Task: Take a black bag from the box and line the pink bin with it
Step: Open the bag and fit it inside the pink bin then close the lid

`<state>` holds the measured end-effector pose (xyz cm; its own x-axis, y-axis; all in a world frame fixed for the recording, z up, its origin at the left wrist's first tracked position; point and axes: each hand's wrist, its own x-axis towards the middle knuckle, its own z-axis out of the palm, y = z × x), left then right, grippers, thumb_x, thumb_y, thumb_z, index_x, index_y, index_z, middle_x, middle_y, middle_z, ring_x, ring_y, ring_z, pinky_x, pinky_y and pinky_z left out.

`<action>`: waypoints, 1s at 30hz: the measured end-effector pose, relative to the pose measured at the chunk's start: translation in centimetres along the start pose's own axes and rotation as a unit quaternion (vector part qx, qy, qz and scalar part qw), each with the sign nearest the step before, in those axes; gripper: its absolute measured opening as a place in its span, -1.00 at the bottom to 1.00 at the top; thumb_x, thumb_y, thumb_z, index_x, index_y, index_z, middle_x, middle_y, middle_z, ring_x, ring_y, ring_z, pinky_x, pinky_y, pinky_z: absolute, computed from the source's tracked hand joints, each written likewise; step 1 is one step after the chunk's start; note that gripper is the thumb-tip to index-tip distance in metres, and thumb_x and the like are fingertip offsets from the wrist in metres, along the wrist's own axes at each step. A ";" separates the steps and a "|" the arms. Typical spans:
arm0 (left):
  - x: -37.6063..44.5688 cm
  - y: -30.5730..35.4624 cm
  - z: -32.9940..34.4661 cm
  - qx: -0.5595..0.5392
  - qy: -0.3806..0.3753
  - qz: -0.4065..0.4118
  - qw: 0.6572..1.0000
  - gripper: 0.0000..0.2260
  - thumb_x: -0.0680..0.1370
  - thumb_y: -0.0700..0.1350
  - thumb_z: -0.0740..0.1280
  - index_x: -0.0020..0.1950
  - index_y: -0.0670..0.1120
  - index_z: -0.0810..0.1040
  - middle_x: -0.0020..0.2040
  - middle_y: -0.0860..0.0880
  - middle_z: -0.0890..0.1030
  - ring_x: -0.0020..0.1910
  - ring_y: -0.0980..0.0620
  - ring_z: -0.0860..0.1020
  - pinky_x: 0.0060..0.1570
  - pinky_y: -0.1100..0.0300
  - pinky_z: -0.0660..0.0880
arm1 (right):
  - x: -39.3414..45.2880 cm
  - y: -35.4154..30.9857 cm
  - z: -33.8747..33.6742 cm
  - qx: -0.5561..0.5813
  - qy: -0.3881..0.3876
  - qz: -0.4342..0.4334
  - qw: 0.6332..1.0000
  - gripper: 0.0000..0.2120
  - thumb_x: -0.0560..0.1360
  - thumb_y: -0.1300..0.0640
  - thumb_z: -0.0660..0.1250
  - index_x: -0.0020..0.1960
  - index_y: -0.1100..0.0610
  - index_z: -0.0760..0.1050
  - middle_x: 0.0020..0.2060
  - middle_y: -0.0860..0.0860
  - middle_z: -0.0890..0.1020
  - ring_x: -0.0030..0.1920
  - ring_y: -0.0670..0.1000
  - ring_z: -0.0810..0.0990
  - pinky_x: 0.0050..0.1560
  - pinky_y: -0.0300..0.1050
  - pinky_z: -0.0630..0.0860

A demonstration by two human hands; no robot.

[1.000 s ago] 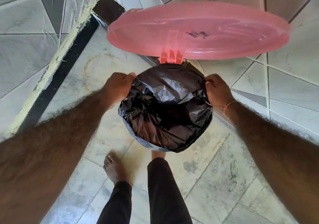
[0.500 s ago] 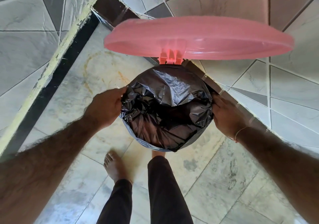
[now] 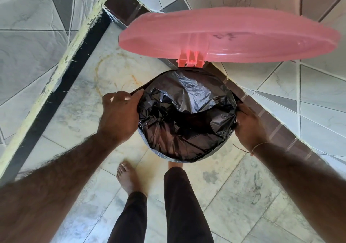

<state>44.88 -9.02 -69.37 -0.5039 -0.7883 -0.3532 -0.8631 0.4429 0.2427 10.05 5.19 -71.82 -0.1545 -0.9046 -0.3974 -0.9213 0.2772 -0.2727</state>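
Lining Status: Black Bag Seated Over the Pink Bin Opening

Gripping the bag at two opposite points, both hands sit at the bin mouth; the view looks steeply down from head height.

Far left: a tiled wall (image 3: 28, 59) meets the marble floor (image 3: 78, 115) along a dark skirting strip; a faint ring stain marks the floor just left of the bin.

Left hand (image 3: 119, 117): the grip is closed on the left edge of the black bag (image 3: 185, 119); the fingers curl over the rim and pull a thin band of film taut toward the far side.

Centre: the black bag fills the opening of the pink bin (image 3: 189, 61); its crumpled film sags inward, and its edge is folded outward over the near rim; the bin body is hidden beneath the bag, so only the hinge bracket shows. The pink lid (image 3: 228, 35) stands raised behind the opening, attached at that hinge. Below, a bare foot (image 3: 129, 179) rests on the floor; a second leg in dark trousers (image 3: 179, 205) reaches under the near edge of the bin.

Right hand (image 3: 249, 128): the grip is closed on a bunched fold at the right edge of the bag; a thin thread band (image 3: 259, 146) circles the wrist.
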 end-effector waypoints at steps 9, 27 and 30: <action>-3.1 0.9 -2.0 0.151 0.010 0.029 0.988 -0.85 0.43 -0.19 0.27 -0.01 -0.10 0.49 -0.41 -0.02 0.60 0.10 -0.18 0.53 0.21 -0.16 0.25 | -0.6 0.8 0.6 -0.020 -0.022 0.000 1.000 -0.69 0.41 0.28 0.30 0.14 0.25 0.59 0.16 0.11 0.60 0.19 0.18 0.54 0.15 0.06 0.57; -0.8 2.3 -2.5 0.037 -0.110 -0.082 0.990 -0.80 0.52 -0.27 0.17 0.13 -0.13 0.41 -0.07 -0.12 0.62 -0.15 -0.21 0.61 -0.29 0.10 0.36 | -0.4 1.0 -0.5 -0.163 -0.161 -0.042 0.972 -0.43 0.49 -0.09 -0.06 0.46 0.01 0.31 0.48 0.04 0.33 0.49 0.14 0.26 0.42 0.21 0.24; -1.7 2.5 -2.2 0.035 -0.102 -0.093 0.990 -0.80 0.53 -0.27 0.15 0.14 -0.12 0.39 -0.01 -0.12 0.60 -0.12 -0.21 0.62 -0.28 0.10 0.35 | -1.5 0.5 0.2 -0.267 -0.186 -0.089 0.941 -0.46 0.49 -0.11 0.13 0.44 0.00 0.35 0.44 0.06 0.41 0.51 0.17 0.23 0.44 0.35 0.13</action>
<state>43.60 -7.52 -66.15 -0.3269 -0.7589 -0.5632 -0.9382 0.3325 0.0964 9.89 6.72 -71.53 0.0630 -0.7172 -0.6940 -0.9841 -0.1604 0.0765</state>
